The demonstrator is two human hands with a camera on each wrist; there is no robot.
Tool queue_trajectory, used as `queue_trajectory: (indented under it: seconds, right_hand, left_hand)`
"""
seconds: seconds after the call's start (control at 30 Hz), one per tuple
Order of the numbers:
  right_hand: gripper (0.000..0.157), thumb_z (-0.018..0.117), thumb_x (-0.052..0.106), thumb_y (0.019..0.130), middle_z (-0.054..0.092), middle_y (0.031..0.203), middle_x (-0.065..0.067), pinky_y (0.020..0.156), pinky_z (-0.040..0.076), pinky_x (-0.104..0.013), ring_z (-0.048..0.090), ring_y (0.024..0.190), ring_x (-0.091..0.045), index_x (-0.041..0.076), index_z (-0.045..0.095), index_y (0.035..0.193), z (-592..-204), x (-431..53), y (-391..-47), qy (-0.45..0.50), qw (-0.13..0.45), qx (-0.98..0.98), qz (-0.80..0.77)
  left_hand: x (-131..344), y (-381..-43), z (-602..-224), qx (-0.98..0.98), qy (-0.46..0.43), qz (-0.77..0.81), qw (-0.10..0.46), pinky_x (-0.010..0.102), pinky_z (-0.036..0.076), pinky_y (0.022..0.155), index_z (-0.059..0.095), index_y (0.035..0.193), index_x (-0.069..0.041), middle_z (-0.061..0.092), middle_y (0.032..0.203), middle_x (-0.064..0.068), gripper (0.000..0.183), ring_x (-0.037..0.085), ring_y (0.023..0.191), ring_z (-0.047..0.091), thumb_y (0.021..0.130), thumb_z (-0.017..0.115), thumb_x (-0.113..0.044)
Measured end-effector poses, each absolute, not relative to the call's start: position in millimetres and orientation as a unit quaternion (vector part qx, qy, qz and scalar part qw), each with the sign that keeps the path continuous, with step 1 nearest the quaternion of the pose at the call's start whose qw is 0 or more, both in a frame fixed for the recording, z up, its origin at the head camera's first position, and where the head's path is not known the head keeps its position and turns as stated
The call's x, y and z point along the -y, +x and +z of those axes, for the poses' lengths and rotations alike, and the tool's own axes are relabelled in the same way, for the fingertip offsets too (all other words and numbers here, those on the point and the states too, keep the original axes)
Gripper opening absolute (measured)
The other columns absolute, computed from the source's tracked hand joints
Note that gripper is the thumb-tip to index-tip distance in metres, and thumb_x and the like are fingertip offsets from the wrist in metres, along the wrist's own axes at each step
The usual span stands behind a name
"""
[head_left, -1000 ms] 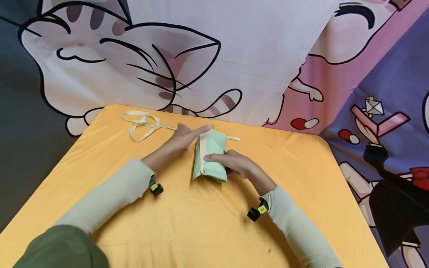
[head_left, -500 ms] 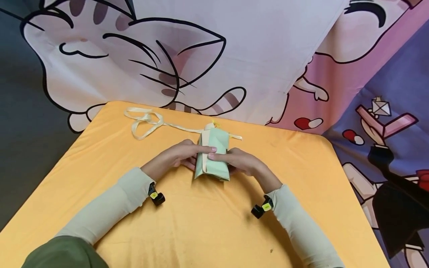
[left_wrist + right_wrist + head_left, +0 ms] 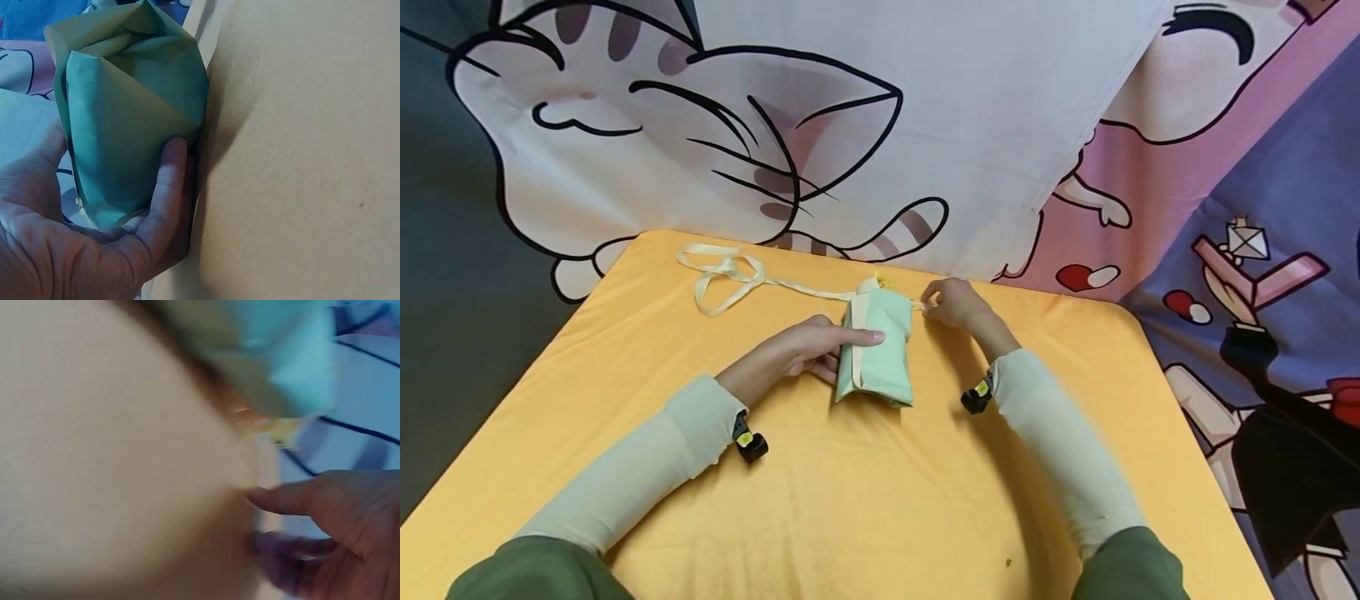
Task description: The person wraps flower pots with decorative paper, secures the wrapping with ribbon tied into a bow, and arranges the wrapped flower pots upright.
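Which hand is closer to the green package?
Left. The left hand grips the green package; the right hand is apart from it, off to its right, near its far end.

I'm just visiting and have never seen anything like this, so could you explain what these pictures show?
There's no robot here: you're seeing a person's two bare hands. The wide picture comes from a camera worn on the head, looking forward and down. The close-ups come from the left wrist camera and the right wrist camera.

On the yellow cloth lies a pale ribbon, loosely looped on the left and running to a green wrapped package. The left hand has its grip on that package. The right hand is at a short pale strip on the package's other side; its close-up is too blurred to tell whether it holds it.
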State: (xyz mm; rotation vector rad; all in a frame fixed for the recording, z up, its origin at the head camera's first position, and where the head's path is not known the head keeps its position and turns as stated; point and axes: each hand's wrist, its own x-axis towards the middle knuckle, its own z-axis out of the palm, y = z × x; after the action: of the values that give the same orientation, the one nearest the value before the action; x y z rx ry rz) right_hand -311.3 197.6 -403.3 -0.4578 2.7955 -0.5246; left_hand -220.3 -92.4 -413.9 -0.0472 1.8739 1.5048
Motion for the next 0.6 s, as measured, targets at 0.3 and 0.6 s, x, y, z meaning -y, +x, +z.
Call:
queue_trajectory:
  seconds: [0.3,0.6]
  right_hand:
    - [0.011,0.064,0.020,0.112,0.078,0.110,-0.012,0.088,0.060,-0.049,0.070,0.097,-0.028,0.012,0.072,0.112,-459,-303,-370,-0.189,0.063,-0.968,-0.150]
    - [0.016,0.069,0.016,0.101,0.075,0.103,-0.015,0.081,0.056,-0.052,0.064,0.087,-0.030,0.004,0.076,0.109,-452,-416,-350,-0.053,0.085,-0.989,-0.110]
  left_hand:
    - [91,-220,-415,-0.724,-0.019,0.582,0.369,0.034,0.070,0.076,0.080,0.117,-0.002,0.085,0.100,0.008,0.056,0.017,0.081,0.081,0.098,0.084,-0.055]
    - [89,-224,-413,-0.727,-0.020,0.578,0.371,0.034,0.070,0.077,0.079,0.118,-0.002,0.085,0.103,0.009,0.060,0.017,0.082,0.082,0.097,0.085,-0.058]
